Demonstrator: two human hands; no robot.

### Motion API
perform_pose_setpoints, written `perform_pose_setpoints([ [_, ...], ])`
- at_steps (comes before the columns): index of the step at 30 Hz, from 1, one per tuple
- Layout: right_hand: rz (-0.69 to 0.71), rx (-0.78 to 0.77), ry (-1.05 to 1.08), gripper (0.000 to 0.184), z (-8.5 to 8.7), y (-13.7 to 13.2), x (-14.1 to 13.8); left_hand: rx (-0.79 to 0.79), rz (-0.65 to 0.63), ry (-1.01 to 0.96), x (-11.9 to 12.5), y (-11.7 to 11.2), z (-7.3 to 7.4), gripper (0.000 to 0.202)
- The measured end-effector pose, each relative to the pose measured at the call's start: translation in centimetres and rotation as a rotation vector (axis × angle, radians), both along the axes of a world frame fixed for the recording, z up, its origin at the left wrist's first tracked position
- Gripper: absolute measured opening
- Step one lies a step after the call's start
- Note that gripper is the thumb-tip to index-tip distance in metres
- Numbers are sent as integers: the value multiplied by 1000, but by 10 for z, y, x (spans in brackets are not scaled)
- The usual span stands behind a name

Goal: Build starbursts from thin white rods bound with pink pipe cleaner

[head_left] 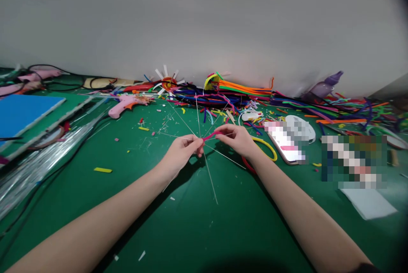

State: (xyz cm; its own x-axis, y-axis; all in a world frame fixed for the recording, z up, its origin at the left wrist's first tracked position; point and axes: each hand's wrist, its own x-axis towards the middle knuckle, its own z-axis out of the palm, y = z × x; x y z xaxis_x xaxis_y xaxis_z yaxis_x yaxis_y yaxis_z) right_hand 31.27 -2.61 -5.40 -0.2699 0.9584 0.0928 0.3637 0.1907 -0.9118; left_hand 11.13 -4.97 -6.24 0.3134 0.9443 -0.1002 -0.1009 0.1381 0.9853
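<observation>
Thin pale sticks (211,175) radiate like spokes from one centre, held above the green table (178,230). My left hand (185,149) pinches them at that centre, where a pink pipe cleaner (209,135) begins. Between the thumb and fingertips of my right hand (236,137) is the other part of this pipe cleaner, stretched slightly up and right. How it is fastened at the hub is hidden by my left fingers. A yellow ring (271,149) and a red ring (247,165) lie partly behind my right forearm.
A pink glue gun (124,106) lies at back left, near clear plastic wrapping (60,158) and a blue board (28,111). Loose pipe cleaners (245,88) run along the wall. To the right are a phone (290,149), a white paper (368,203) and a purple bottle (325,88).
</observation>
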Motion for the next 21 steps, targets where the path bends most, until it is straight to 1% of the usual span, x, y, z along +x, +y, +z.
perform_pose_setpoints([
  [3,-50,55,-19,25,0,-2,-3,20,29,-51,-1,1,0,24],
  [6,-93,168,-88,24,0,-5,-7,25,63,-111,-1,0,1,24],
  [9,-108,271,-173,22,0,-9,-10,20,131,-146,-1,0,2,25],
  [13,-16,390,-338,25,0,-14,-15,40,230,-170,-1,0,3,24],
  [17,68,505,-497,31,1,-21,-21,65,319,-184,-3,2,0,24],
  [21,143,557,-536,33,5,-28,-28,94,387,-178,-5,3,-5,25],
])
